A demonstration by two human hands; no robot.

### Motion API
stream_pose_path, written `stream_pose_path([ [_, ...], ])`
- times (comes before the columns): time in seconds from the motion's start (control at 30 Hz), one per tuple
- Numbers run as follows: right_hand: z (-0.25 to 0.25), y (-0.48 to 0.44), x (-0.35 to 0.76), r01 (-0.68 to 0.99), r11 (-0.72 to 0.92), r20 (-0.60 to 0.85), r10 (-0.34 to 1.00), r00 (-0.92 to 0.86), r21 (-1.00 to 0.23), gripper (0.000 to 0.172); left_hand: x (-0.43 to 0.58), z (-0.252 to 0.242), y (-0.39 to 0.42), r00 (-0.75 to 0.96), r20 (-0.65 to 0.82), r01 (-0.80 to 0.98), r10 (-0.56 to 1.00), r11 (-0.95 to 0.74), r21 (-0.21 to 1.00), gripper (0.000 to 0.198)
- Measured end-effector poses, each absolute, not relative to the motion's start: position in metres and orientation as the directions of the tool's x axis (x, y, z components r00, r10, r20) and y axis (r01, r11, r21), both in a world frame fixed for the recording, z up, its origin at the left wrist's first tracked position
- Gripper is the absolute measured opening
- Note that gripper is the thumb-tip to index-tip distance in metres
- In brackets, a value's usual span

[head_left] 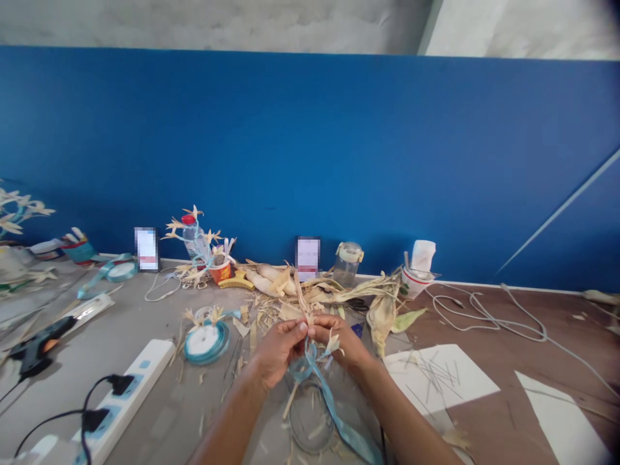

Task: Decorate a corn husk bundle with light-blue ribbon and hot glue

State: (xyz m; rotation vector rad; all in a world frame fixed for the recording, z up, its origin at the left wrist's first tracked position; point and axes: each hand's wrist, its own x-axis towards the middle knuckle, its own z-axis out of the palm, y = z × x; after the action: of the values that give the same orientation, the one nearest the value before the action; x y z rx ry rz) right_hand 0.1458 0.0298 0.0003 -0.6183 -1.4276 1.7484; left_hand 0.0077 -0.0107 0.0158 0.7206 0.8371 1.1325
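Pinched between thumb and fingers, a bundle of dried corn husk strips [303, 300] rises above both my hands. My left hand [283, 349] closes on its base from one side. Right beside it, almost touching at the fingertips, my right hand [336, 332] is closed on the same bundle. A light blue ribbon [339, 413] trails from below my fingers toward the table's front edge. Near my right hand's palm side shows a small pale husk flower [332, 343]. A clear round container or ring [312, 416] lies under my wrists; its kind is hard to make out.
Left of my hands lie a ribbon spool [206, 341], a white power strip [133, 394] and a black glue gun [46, 345]. Corn husks [271, 281], a clear jar [347, 263] and a phone [308, 257] stand behind. Thin wires lie on white paper [438, 378] at right.
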Motion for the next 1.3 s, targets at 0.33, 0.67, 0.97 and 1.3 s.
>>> stream_pose_path([
  [0.33, 0.023, 0.022, 0.153, -0.08, 0.104, 0.131, 0.739, -0.66, -0.991, 0.022, 0.004, 0.016, -0.01, 0.252, -0.245, -0.429, 0.936, 0.336, 0.839, 0.034],
  [0.67, 0.023, 0.026, 0.155, -0.018, 0.332, 0.252, 0.681, -0.687, -0.943, 0.029, 0.004, 0.008, -0.006, 0.25, -0.263, -0.466, 0.932, 0.354, 0.811, 0.026],
  [0.97, -0.007, 0.041, 0.153, 0.002, 0.168, 0.145, 0.856, -0.495, -0.986, 0.054, -0.001, 0.0, 0.002, 0.126, -0.233, -0.455, 0.964, 0.265, 0.85, 0.024],
  [1.3, 0.021, 0.033, 0.215, 0.686, 0.271, 0.064, 0.948, -0.312, -0.675, 0.043, -0.004, 0.013, 0.001, -0.03, -0.113, -0.351, 0.993, 0.096, 0.931, 0.032],
])
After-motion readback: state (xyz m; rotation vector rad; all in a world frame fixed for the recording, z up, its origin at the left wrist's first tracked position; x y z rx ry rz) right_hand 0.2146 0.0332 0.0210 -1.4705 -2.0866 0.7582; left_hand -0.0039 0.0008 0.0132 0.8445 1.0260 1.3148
